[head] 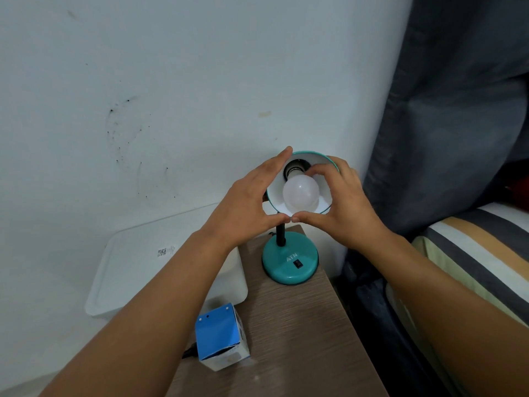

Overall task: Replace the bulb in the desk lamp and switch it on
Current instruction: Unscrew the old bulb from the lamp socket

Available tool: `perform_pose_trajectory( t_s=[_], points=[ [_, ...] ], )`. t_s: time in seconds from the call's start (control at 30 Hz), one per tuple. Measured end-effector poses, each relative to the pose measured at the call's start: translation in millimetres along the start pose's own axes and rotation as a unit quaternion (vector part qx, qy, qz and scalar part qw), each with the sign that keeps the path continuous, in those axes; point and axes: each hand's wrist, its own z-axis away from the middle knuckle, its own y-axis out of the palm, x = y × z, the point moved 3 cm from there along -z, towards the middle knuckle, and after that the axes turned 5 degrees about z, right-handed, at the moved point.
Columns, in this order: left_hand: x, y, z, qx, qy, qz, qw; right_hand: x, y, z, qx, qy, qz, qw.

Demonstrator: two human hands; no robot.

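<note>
The white bulb (300, 194) sits in the teal lamp (290, 260) shade, at the table's (300, 333) far end. The right hand (340, 202) pinches the bulb's neck; the left hand (252, 202) cups the shade's rim, thumbs touching. A blue box (219, 338) stands at the left edge.

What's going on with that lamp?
A person is working on a teal desk lamp on a small wooden table. The left hand steadies the shade; the right hand reaches inside, fingers on the neck of the white bulb. The bulb is unlit. A blue box sits nearby.
</note>
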Motion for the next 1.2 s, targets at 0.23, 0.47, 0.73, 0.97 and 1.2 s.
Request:
perform_pose_trajectory(
  t_s=[0.23,0.47,0.73,0.97,1.2],
  points=[
    [-0.7,-0.5,1.4,-0.001,0.000,-0.002,1.000,0.3,-3.7,5.7,0.037,-0.023,-0.016,0.999],
    [-1.9,1.9,2.1,0.001,0.003,-0.007,1.000,1.0,-1.1,3.7,-0.005,0.008,0.006,1.000],
    [-3.3,1.3,2.0,-0.002,-0.004,0.000,1.000,1.1,-0.9,5.8,0.011,-0.014,-0.013,1.000],
    [-2.4,1.7,0.4,0.002,-0.011,-0.011,1.000,0.4,0.4,6.6,0.001,0.015,-0.034,0.999],
    [-6.0,1.1,0.8,-0.005,-0.011,-0.002,1.000,4.1,-1.8,5.7,-0.011,0.018,-0.023,1.000]
  ],
)
